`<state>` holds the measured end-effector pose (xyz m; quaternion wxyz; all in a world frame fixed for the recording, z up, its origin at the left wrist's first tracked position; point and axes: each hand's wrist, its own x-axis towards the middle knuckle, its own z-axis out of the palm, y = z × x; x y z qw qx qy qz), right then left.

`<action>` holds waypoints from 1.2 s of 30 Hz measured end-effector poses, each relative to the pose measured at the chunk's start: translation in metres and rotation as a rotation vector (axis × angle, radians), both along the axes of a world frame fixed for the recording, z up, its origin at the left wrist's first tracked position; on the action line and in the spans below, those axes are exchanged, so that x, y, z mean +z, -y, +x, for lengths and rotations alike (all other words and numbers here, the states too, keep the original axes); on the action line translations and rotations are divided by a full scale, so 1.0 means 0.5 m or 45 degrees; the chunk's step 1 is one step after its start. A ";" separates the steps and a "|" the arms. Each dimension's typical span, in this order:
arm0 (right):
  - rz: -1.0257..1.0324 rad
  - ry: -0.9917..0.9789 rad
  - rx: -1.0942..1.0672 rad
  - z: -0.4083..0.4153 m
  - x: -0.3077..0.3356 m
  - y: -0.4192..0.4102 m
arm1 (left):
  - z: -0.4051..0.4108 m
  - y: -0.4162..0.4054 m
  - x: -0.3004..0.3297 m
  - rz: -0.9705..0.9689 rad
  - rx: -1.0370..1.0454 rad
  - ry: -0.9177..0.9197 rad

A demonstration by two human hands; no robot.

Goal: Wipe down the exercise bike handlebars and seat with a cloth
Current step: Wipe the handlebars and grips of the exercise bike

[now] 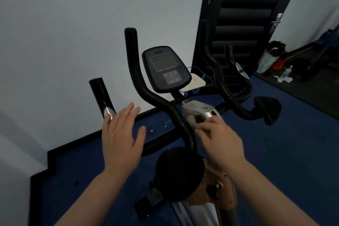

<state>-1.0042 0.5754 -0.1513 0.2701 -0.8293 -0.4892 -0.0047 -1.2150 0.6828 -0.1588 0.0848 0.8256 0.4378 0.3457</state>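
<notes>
The right hand (218, 139) pinched a small grey cloth (192, 122) against the left handlebar (176, 115) of the exercise bike, just right of its curved stem. The left hand (121, 134) hovered released (fingers straight) nearby, left of the bar, above the blue floor (284, 143).

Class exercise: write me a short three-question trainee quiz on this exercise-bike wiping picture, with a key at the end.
1. Which hand holds the cloth?
2. True or false: the left hand grips the handlebar.
3. The console screen is: A lit, B dark.

Key:
1. The right hand, pinching it against the handlebar's curved stem.
2. False; its fingers are spread and hold nothing.
3. B.
</notes>
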 end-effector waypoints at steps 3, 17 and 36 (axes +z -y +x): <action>0.169 0.007 -0.101 0.051 0.026 -0.021 | 0.006 0.000 -0.005 0.037 0.035 -0.016; 0.383 -0.150 0.545 0.005 0.067 -0.078 | 0.018 0.015 -0.027 0.097 0.186 -0.013; -0.272 0.075 1.085 -0.091 0.070 -0.121 | -0.033 0.085 -0.062 -0.177 0.139 0.258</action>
